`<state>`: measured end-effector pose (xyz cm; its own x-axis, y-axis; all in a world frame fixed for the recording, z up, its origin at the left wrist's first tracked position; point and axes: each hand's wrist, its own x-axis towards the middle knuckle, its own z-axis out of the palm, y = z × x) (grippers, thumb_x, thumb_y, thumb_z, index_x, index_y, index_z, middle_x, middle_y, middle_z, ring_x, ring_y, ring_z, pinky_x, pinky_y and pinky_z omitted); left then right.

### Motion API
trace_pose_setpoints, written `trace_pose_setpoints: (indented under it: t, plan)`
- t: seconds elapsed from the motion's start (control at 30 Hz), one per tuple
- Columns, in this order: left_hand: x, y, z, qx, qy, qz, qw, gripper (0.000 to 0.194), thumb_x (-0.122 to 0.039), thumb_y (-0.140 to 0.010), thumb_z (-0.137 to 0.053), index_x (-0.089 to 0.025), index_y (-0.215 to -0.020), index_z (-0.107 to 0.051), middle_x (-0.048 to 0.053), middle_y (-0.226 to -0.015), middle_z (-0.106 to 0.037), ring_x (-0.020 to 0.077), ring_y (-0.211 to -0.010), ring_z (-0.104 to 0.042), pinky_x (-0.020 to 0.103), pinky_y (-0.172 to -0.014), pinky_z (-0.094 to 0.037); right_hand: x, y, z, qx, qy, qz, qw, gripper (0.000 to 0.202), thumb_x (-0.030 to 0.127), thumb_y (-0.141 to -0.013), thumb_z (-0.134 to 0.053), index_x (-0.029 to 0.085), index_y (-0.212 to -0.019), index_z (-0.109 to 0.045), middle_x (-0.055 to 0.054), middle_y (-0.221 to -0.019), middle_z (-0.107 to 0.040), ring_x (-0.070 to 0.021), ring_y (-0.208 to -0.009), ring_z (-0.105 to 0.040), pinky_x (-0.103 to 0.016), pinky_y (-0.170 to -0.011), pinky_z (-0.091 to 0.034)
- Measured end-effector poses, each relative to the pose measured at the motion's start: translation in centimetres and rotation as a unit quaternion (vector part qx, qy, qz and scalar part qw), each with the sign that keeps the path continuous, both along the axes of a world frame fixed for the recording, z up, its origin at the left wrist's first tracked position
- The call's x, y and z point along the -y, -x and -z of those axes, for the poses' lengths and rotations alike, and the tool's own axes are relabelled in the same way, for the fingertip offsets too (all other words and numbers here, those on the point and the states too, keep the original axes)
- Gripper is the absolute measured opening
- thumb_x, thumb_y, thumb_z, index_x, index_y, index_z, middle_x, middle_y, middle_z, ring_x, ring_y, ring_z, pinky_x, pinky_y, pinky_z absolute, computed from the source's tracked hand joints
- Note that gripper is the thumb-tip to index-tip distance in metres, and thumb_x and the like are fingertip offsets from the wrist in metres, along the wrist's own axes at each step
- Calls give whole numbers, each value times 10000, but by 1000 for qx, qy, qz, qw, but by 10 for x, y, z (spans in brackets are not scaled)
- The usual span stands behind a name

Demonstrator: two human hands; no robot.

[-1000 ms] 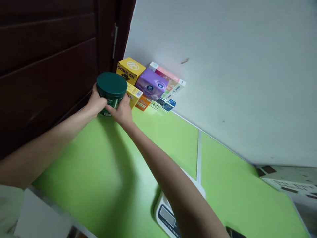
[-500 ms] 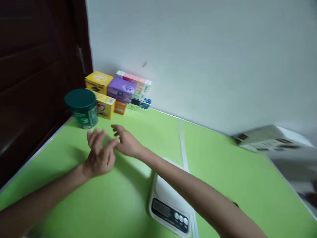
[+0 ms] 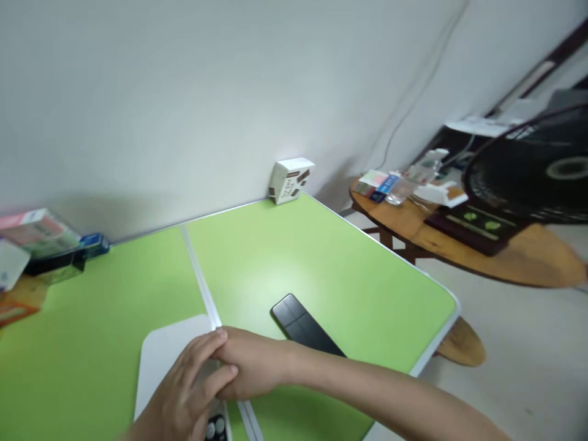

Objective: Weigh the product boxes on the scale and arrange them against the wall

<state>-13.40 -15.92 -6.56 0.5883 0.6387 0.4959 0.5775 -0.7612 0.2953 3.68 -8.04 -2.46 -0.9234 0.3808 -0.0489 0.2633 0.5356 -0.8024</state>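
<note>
Fingers of the left hand (image 3: 184, 392) lie loosely curled over the right hand (image 3: 250, 370), both empty and resting on the white scale (image 3: 168, 352) on the green table (image 3: 321, 257), seemingly idle, with a phone (image 3: 303, 324) just beyond.

Black phone (image 3: 304, 326), white carton (image 3: 290, 179)

Open green table (image 3: 321, 257) ahead; only the phone (image 3: 303, 324) intrudes.
</note>
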Motion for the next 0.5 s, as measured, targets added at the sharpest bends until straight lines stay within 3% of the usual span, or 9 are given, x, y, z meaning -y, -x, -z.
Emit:
trace_pose_setpoints:
  t: [0.13,0.27,0.33,0.4,0.5]
  plan:
    - [-50,-49,-11,-37,70,46,996,729,36,-753,-388,-262,-1412,-302,119,-1457,-356,250,-1335,-372,439,-1034,-450,-29,-65,6,-61,51,52,995,215,102,-749,-548,142,-923,-669,-47,-922,-700,-167,-838,-651,-265,-733,-515]
    - [-138,-108,-20,10,221,-18,975,725,-49,-810,-413,-297,-1454,-191,83,-1517,-274,253,-1375,-312,497,-1116,-311,-100,-123,24,-154,79,230,958,319,143,-778,-555,125,-1090,-620,-97,-1116,-661,-194,-1017,-618,-376,-928,-473]
    - [-195,-144,-24,105,316,-60,941,696,-81,-815,-430,-250,-1454,-210,107,-1514,-285,261,-1370,-320,493,-1109,-311,-152,-146,36,-193,100,357,908,372,145,-735,-597,110,-1106,-608,-128,-1143,-649,-214,-1054,-606,-414,-961,-456]
    - [-255,-181,-26,235,378,-89,891,679,-51,-797,-411,-183,-1441,-244,151,-1473,-357,251,-1316,-412,455,-1074,-365,-209,-166,47,-243,136,520,808,415,79,-662,-609,130,-1074,-612,-110,-1072,-674,-210,-1011,-629,-394,-925,-489]
    - [-334,-232,-21,331,396,-113,849,771,32,-712,-440,-135,-1439,-245,158,-1483,-343,252,-1327,-394,386,-1069,-367,-289,-193,57,-253,114,625,730,564,75,-664,-549,153,-1221,-500,-137,-1197,-607,-250,-1132,-560,-426,-963,-461]
